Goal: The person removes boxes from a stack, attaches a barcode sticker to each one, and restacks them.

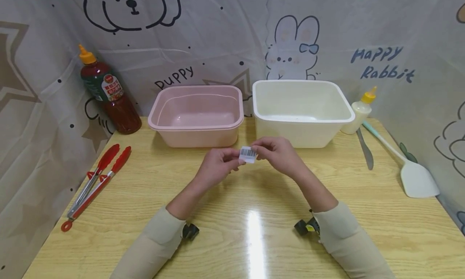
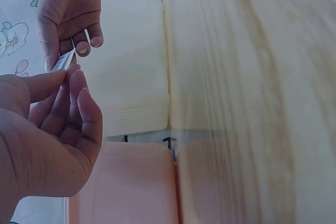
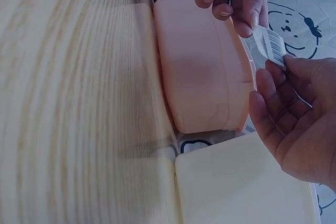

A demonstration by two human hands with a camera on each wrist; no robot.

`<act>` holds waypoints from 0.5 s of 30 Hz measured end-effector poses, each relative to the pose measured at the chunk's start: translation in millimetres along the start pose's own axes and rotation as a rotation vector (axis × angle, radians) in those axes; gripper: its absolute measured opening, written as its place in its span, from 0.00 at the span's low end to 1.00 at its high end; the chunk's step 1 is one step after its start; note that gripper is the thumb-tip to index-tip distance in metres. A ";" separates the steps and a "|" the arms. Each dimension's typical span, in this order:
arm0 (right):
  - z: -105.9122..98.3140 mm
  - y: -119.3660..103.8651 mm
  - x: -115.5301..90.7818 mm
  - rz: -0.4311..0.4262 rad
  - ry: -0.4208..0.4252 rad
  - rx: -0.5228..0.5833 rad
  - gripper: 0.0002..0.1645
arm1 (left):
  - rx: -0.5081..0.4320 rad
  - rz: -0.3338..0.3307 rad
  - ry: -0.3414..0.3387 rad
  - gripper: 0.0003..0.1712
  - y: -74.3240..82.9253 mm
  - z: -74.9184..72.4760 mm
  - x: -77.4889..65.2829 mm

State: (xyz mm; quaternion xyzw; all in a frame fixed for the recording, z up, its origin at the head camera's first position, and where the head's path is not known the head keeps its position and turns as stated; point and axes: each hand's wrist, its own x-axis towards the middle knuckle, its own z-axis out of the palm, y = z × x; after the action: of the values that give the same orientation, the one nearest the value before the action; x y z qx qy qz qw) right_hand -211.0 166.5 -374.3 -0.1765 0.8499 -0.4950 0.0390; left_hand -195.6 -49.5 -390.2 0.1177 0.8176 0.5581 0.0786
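A small white barcode label (image 1: 248,154) is held up between both hands, over the table in front of the two basins. My left hand (image 1: 217,166) pinches its left edge between thumb and fingers. At the opposite edge, my right hand (image 1: 280,154) pinches it too. Black bars on the label (image 3: 274,47) are clear in the right wrist view, where it looks slightly bent. From the left wrist, the label (image 2: 64,60) appears nearly edge-on. Behind the hands stand a pink basin (image 1: 196,137) and, to its right, a white basin (image 1: 290,133).
Red-tipped tongs (image 1: 95,186) lie at the left, with a red sauce bottle (image 1: 121,113) behind them. At the right are a small squeeze bottle (image 1: 357,115) with a yellow cap, a spreader knife (image 1: 365,149) and a white spatula (image 1: 417,180). A printed cloth (image 1: 218,36) hangs behind.
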 end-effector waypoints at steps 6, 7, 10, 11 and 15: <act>-1.3 0.5 1.2 0.037 -0.012 0.036 0.15 | 0.001 -0.001 -0.012 0.13 0.1 -0.9 -1.0; -1.4 0.6 1.3 0.041 -0.014 0.038 0.15 | 0.003 -0.001 -0.012 0.13 0.2 -1.0 -1.4; -1.5 0.2 1.2 0.039 -0.016 0.038 0.15 | 0.007 -0.001 -0.013 0.11 0.8 -1.2 -1.9; -1.3 -0.1 0.9 0.038 -0.015 0.039 0.15 | 0.009 0.000 -0.012 0.11 0.9 -1.1 -2.0; 0.3 -0.1 0.4 0.027 -0.002 0.043 0.15 | 0.005 -0.005 -0.008 0.10 0.9 -0.2 -1.5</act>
State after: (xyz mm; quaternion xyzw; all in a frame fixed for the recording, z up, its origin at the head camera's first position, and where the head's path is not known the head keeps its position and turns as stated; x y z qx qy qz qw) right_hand -211.2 166.1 -374.3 -0.1646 0.8413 -0.5124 0.0502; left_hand -194.1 -49.9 -389.3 0.1180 0.8190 0.5554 0.0832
